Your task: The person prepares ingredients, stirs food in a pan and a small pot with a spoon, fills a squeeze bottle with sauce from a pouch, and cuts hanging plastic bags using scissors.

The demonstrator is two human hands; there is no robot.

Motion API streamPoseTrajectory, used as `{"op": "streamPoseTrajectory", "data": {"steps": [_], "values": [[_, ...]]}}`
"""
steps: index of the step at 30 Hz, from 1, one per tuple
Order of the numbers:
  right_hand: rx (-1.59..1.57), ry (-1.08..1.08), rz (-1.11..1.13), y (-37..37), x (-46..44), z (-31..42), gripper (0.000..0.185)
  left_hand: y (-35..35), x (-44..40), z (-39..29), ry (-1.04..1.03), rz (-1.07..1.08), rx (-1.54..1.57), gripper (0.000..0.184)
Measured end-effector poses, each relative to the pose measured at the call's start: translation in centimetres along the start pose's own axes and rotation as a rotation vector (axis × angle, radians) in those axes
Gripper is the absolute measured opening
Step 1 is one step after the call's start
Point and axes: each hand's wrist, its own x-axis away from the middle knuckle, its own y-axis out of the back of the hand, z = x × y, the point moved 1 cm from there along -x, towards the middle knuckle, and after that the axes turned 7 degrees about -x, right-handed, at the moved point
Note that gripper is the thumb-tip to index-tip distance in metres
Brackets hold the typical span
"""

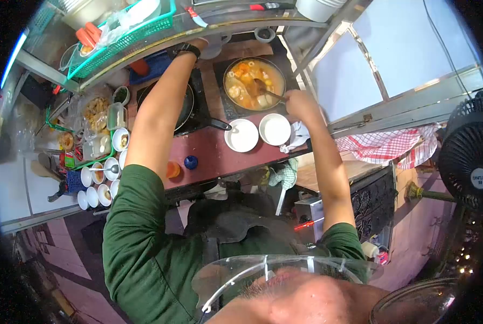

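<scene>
A wide pan (241,100) of orange-yellow soup with vegetable pieces sits on the cooker at the upper middle. My right hand (302,105) is closed round the handle of a brown ladle (263,89), whose head rests in the soup. My left arm reaches up over a black frying pan (186,110) to the back of the counter. There my left hand (200,43) is beside a clear jug (213,48); its fingers are mostly hidden. Two white bowls, one on the left (241,135) and one on the right (275,129), stand in front of the soup pan.
Several small white bowls (92,196) and food containers stand at the left. A green basket (128,51) is on the shelf above. A blue round object (191,162) lies near the front edge. Checked cloths (379,144) and a black fan (468,151) are at the right.
</scene>
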Motion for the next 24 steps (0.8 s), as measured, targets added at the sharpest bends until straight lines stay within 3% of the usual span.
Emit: {"op": "streamPoseTrajectory", "data": {"steps": [3, 6, 8, 11, 14, 20, 22, 23, 24], "values": [[-0.008, -0.066, -0.101, 3.4, 1.4, 4.3, 0.023, -0.5, -0.2, -0.4, -0.003, 0.006, 0.018, 0.042], [0.111, -0.088, -0.008, 3.1, 1.0, 5.9, 0.022, -0.8, -0.4, -1.0, -0.006, 0.01, 0.031, 0.043], [0.153, -0.022, -0.02, 3.6, 1.5, 5.2, 0.022, -0.7, -0.5, -1.2, -0.001, 0.006, 0.04, 0.043], [0.031, -0.115, -0.124, 5.3, 3.7, 5.8, 0.021, -1.1, -0.6, -1.3, 0.005, 0.008, 0.06, 0.044], [0.146, -0.127, 0.014, 1.7, 2.2, 4.2, 0.021, -1.4, -0.9, -2.0, 0.004, 0.002, 0.07, 0.045], [0.125, -0.171, -0.025, 3.3, 4.1, 5.4, 0.024, -2.0, -0.8, -2.9, 0.025, -0.087, 0.113, 0.046], [0.138, -0.125, -0.036, 0.3, 2.7, 4.3, 0.026, -2.1, -0.6, -4.2, 0.106, -0.201, 0.15, 0.047], [0.12, -0.156, -0.026, 0.3, 2.0, 3.5, 0.026, 0.8, 1.7, -5.7, 0.361, -0.215, 0.141, 0.051], [0.123, -0.142, -0.032, 1.8, 2.3, 3.7, 0.026, 2.5, 3.3, -6.4, 0.373, -0.224, 0.14, 0.051]]}}
